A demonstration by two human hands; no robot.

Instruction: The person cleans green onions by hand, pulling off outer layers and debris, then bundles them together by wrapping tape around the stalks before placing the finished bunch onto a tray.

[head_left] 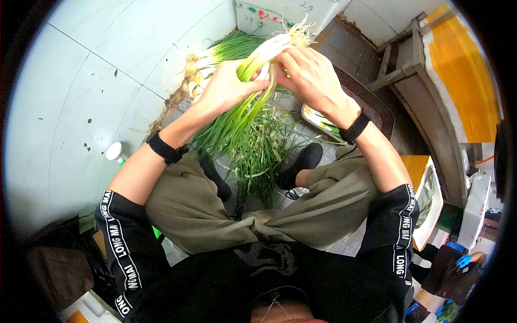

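Observation:
My left hand (229,89) is wrapped round a bunch of green onions (269,49), its white ends and roots pointing up and to the right, its green leaves hanging down to the left. Close to the roots, my right hand (312,75) has its fingers closed at a brownish, limp outer stalk (272,78) beside the bunch. Below lies a heap of loose green leaves and trimmings (264,148) on the floor between my shoes. More green onions (231,47) rest against the tiled wall behind my left hand, roots toward the left.
A white box with writing (256,19) stands at the far side. To the right are a dark woven basket (371,99), a small container with green onions (318,118) and a bench-like frame (420,70). A person with blue gloves (463,261) is at the lower right.

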